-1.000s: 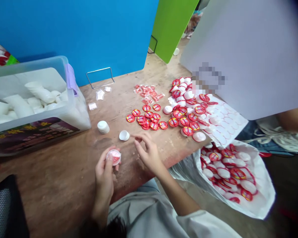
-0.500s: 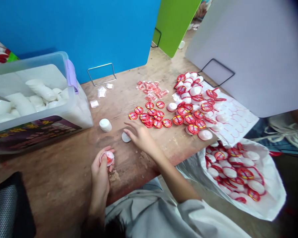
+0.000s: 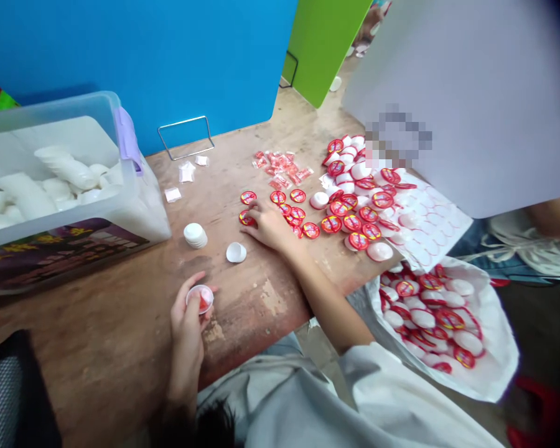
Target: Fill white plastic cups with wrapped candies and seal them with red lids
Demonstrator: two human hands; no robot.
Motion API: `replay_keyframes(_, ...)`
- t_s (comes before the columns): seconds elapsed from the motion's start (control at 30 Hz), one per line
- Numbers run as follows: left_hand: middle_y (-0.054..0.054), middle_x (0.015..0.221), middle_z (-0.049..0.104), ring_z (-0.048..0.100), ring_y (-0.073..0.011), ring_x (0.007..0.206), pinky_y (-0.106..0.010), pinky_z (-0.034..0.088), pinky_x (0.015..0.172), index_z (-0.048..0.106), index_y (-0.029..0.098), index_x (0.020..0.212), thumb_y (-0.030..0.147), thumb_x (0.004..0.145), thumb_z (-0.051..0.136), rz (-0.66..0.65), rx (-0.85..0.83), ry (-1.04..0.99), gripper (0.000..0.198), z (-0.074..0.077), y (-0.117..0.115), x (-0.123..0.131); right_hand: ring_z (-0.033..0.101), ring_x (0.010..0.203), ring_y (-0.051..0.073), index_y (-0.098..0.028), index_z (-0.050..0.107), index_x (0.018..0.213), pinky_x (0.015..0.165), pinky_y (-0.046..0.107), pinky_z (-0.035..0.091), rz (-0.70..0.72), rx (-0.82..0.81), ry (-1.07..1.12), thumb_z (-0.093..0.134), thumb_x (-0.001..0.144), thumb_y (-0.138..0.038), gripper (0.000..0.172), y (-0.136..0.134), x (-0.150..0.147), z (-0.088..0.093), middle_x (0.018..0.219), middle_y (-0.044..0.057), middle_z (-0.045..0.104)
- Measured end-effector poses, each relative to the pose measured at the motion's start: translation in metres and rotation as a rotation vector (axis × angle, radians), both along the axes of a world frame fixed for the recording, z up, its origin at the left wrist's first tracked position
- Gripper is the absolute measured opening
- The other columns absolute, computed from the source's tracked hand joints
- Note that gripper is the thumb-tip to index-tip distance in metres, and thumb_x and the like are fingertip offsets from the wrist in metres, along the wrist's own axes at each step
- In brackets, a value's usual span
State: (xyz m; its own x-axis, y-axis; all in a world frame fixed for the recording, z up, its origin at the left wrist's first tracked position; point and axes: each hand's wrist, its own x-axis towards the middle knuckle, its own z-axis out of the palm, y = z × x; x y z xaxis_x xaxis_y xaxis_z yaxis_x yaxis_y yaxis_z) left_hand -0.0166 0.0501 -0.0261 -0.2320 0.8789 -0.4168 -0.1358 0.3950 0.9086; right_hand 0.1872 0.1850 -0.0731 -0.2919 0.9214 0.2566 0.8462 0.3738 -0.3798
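My left hand (image 3: pixel 189 317) is closed around a small white plastic cup (image 3: pixel 207 300), its thumb over the rim; a red-and-white packet shows inside. My right hand (image 3: pixel 270 225) reaches to the left side of a group of round red lids (image 3: pixel 310 231) with yellow and blue print. Its thumb and fingers are closed at one red lid (image 3: pixel 245 218), partly covering it. An empty white cup (image 3: pixel 236 252) sits on the table between the hands, and a short stack of white cups (image 3: pixel 195 236) stands left of it.
Small red packets (image 3: pixel 282 168) and white packets (image 3: pixel 186 172) lie farther back. At right are a pile of lidded cups (image 3: pixel 352 221) and a bag (image 3: pixel 499 373) full of them. A clear bin (image 3: pixel 154 211) of cups stands left. Blue (image 3: pixel 191 56) and grey (image 3: pixel 471 106) dividers border the table.
My right hand has moved away from the loose white cup, back and slightly right to the red lids. One lid at the left of the group has shifted. My left hand still holds its cup.
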Motion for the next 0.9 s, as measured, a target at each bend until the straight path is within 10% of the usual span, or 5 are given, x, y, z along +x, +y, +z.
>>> replay_keyframes(0.37,-0.002,0.075,0.065,0.035,-0.0016,0.042,-0.012,0.021,0.038,0.062,0.014,0.101,0.04,0.071,0.062,-0.011,-0.059,0.037,0.039,0.0,-0.004,-0.003,0.056,0.093,0.023,-0.02,0.074,0.083,0.081,0.032,0.042,-0.271,-0.191,-0.082,0.055,0.077,-0.009,0.023,-0.024,0.104,0.008,0.097,0.009,0.064)
replay_keyframes(0.9,-0.002,0.079,0.065,0.041,-0.003,0.048,-0.011,0.03,0.042,0.063,0.017,0.098,0.041,0.072,0.061,-0.032,-0.108,0.085,0.035,0.004,-0.004,0.007,0.054,0.098,0.027,-0.012,0.07,0.079,0.083,0.038,0.03,-0.177,-0.153,-0.345,0.054,0.08,-0.017,0.016,-0.013,0.089,0.014,0.089,0.014,0.067)
